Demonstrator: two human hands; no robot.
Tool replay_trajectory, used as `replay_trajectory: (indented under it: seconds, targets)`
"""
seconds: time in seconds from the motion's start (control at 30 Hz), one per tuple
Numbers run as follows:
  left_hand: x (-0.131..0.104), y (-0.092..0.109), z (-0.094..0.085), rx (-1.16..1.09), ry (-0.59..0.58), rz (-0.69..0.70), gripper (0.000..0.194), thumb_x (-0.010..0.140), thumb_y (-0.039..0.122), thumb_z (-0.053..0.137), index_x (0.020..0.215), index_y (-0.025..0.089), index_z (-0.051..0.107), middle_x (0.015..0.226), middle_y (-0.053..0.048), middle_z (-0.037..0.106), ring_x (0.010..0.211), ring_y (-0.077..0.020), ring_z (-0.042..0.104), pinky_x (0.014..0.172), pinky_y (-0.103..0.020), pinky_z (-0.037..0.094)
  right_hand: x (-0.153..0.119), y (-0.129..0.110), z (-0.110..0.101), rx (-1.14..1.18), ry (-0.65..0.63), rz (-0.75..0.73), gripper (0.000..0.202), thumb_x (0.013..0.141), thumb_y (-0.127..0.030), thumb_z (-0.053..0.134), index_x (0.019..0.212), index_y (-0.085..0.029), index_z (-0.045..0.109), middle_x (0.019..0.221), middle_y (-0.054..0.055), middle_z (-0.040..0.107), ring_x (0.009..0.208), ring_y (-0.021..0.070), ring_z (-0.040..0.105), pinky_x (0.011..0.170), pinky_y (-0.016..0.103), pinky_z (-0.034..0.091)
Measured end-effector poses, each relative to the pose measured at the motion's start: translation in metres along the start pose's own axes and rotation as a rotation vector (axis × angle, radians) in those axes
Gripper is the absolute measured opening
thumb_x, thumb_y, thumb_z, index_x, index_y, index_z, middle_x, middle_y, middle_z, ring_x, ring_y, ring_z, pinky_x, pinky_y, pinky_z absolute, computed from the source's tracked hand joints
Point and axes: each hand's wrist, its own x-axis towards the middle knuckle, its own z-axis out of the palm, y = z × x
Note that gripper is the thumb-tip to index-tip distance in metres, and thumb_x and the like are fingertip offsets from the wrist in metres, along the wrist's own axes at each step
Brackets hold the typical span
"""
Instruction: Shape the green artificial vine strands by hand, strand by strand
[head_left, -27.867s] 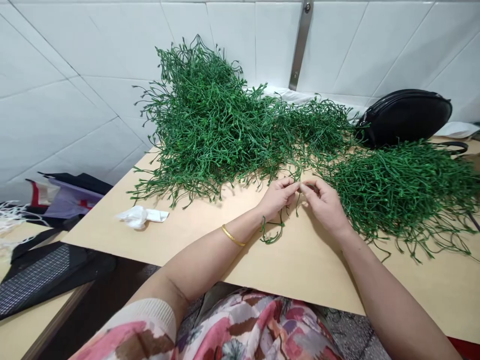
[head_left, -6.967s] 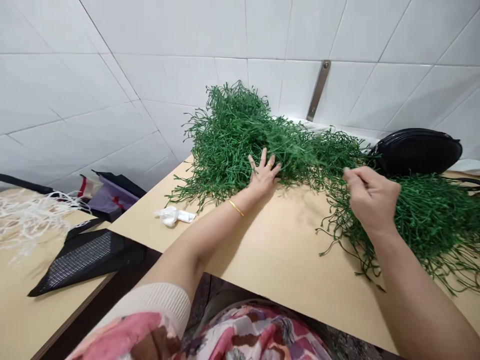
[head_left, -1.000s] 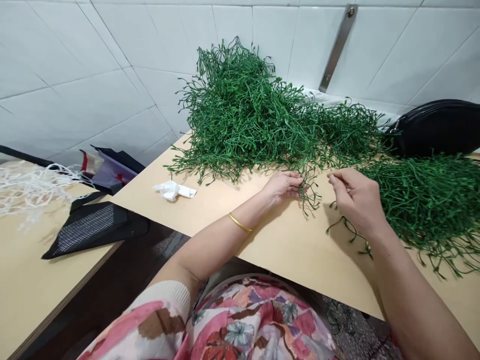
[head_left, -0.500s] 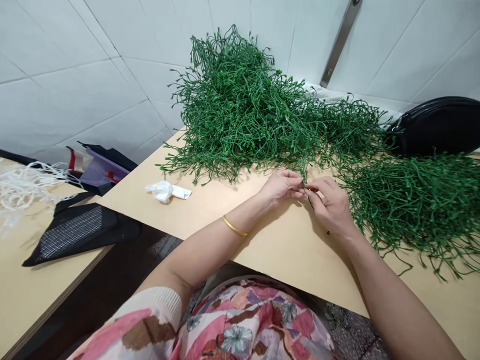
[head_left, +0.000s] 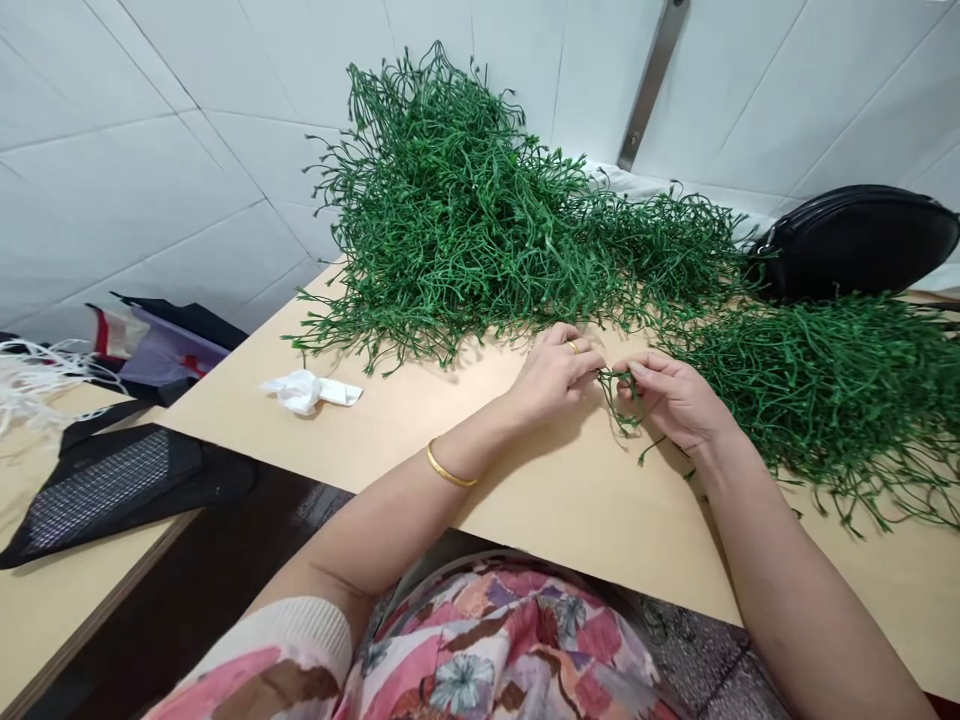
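Observation:
Between my hands hangs a small green plastic plant sprig (head_left: 621,412), its thin stems drooping over the bare wood. My right hand (head_left: 675,398) pinches it between thumb and fingers. My left hand (head_left: 559,372), with a ring and a gold bangle, has its fingers bent together at the sprig's left end and grips a stem there. Behind both hands rises a big heap of green plastic sprigs (head_left: 457,220). A second pile of sprigs (head_left: 817,390) lies to the right of my right hand.
On the wooden table (head_left: 420,440) a crumpled white tissue (head_left: 304,390) lies to the left. A black bag (head_left: 862,240) stands at the back right by the tiled wall. Across a gap, another table holds a black mesh pouch (head_left: 105,480) and white cords (head_left: 45,385).
My hands have moved slightly apart. The sprig now hangs lower and shows more between them. My right hand has turned more palm-up, and the whole view has shifted a little.

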Motion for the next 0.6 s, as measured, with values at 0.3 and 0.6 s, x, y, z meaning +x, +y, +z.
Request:
replay_trajectory:
  seconds: [0.3,0.6]
  targets:
    - [0.002,0.001,-0.004,0.131,-0.016,-0.151,0.02,0.081,0.025,0.045,0.073,0.02,0.063,0.074,-0.004,0.061,0.081,-0.0185,0.042,0.082,-0.034,0.029,-0.004,-0.002,-0.002,-0.248,-0.091,-0.105,0.029,0.068,-0.042,0.067,0.084,-0.018,0.061,0.068,0.0,0.056,0.062,0.0109,0.052,0.059,0.026,0.044]
    - [0.001,0.008,-0.008,-0.066,-0.051,-0.186,0.019,0.079,0.032,0.051,0.08,0.023,0.068,0.067,0.0,0.061,0.075,-0.0157,0.048,0.091,-0.035,0.027,-0.003,-0.003,0.0,-0.407,-0.003,-0.266,0.021,0.07,-0.039,0.066,0.072,-0.018,0.061,0.069,0.0,0.057,0.065,0.0116,0.05,0.059,0.025,0.043]
